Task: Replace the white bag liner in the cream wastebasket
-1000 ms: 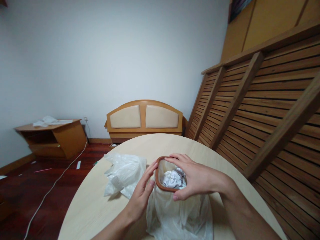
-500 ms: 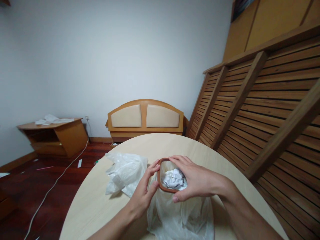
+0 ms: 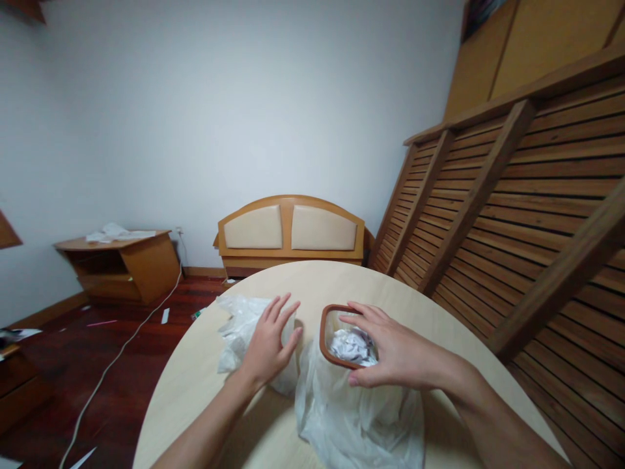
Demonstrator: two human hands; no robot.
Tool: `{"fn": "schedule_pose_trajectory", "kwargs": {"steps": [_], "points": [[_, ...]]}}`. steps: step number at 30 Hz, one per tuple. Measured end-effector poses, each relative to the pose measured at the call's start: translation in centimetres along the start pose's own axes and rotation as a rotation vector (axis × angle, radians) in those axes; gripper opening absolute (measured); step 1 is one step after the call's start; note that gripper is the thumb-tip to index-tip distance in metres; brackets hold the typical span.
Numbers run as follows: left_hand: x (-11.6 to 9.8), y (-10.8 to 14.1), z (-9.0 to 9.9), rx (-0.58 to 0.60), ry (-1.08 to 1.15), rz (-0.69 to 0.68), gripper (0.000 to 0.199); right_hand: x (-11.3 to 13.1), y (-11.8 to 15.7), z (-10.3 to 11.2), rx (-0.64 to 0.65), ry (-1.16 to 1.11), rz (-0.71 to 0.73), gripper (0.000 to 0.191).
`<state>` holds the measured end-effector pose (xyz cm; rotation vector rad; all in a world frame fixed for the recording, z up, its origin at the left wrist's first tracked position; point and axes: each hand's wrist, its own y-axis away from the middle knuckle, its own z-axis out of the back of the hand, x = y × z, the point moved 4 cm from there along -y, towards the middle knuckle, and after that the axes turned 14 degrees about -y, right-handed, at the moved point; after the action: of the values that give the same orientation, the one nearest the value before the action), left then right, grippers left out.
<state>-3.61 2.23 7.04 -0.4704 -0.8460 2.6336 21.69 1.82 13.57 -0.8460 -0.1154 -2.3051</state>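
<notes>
Seemingly squarish container (image 3: pixel 323 333), brown-rimmed.

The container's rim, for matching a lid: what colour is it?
The rim is reddish brown, clearest in the head view.

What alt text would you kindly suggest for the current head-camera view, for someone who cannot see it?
A person's right hand spans the top of a brown-rimmed, rounded-square container holding crumpled white paper, with translucent white plastic draped around its outside. The open left hand is near a crumpled white plastic bag on a round, pale table.
</notes>
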Motion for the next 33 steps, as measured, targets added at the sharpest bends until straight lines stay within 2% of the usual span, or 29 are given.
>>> {"fn": "schedule_pose_trajectory", "kwargs": {"steps": [2,4,7,9,13,16,18,22,26,29,31,33], "points": [[2.8,-0.1,-0.3,0.075,-0.249,0.17,0.058,-0.6,-0.1,0.1,-0.07,0.02,-0.072,0.098],[4.9,0.2,-0.9,0.287,-0.391,0.299,0.069,-1.4,-0.7,0.2,-0.143,0.038,-0.137,0.096],[5.9,0.8,-1.3,0.575,-0.403,0.331,0.054,-2.3,-2.6,0.3,-0.213,0.071,-0.195,0.093],[5.6,0.9,-0.9,0.643,-0.378,0.314,0.046,-2.8,-4.5,0.4,-0.241,0.102,-0.245,0.092],[4.9,0.9,0.4,0.672,-0.397,0.329,0.049,-3.2,-9.1,0.0,-0.29,0.128,-0.361,0.087],[4.9,1.0,1.2,0.673,-0.424,0.323,0.052,-3.0,-13.0,-0.9,-0.376,0.098,-0.384,0.081],[4.9,1.0,1.5,0.663,-0.453,0.285,0.05,-2.9,-15.7,-1.9,-0.435,0.047,-0.349,0.078],[5.4,1.0,1.3,0.639,-0.533,0.211,0.055,-2.1,-21.2,-3.9,-0.487,-0.048,-0.192,0.068],[5.9,0.7,1.2,0.643,-0.488,0.261,0.067,-1.2,-25.5,-5.3,-0.476,-0.077,-0.023,0.058],[5.5,0.5,3.4,0.468,-0.346,0.282,0.081,-0.9,-27.0,-5.8,-0.502,-0.108,0.087,0.057],[5.6,1.6,6.0,0.275,-0.168,0.303,0.066,-1.2,-27.1,-6.4,-0.53,-0.133,0.139,0.068],[6.8,4.6,8.9,0.028,-0.024,0.415,0.046,-2.0,-26.4,-7.2,-0.582,-0.173,0.171,0.088]]}}
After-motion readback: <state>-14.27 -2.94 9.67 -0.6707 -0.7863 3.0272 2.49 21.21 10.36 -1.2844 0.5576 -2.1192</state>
